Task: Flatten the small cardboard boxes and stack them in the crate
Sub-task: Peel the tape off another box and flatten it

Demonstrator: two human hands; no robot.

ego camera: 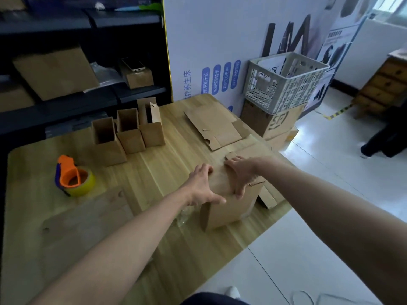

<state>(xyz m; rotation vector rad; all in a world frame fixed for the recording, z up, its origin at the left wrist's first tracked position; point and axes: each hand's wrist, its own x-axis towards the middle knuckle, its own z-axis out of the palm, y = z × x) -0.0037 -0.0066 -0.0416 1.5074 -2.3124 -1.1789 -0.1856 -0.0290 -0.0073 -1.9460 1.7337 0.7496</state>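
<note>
**A:** so where's the small box (pixel 229 206) compared to the grip?

**B:** Right under both hands, near the 3 o'clock edge of the counter (pixel 154 249). It's still standing up as a box, not squashed. The left hand (pixel 202 186) sits on the top's 9 o'clock side, fingers curled over the lid and thumb hooked over the near top edge, so that grip is closed on the box. The right hand (pixel 240 175) is on the 3 o'clock side of the top, fingers spread and lying fairly flat, more pressing than grabbing.

**A:** and the crate?

**B:** The white crate (pixel 286 84) is up at about 1 o'clock from the box, well apart, perched on a big carton (pixel 275 124) just beside the counter. Can't really tell what's in it.

**A:** other stuff?

**B:** A flattened sheet (pixel 215 126) lies at 12 o'clock. Three open upright boxes (pixel 130 133) stand in a row at 10 o'clock, and there's a tape dispenser (pixel 73 177) at 9.
</note>
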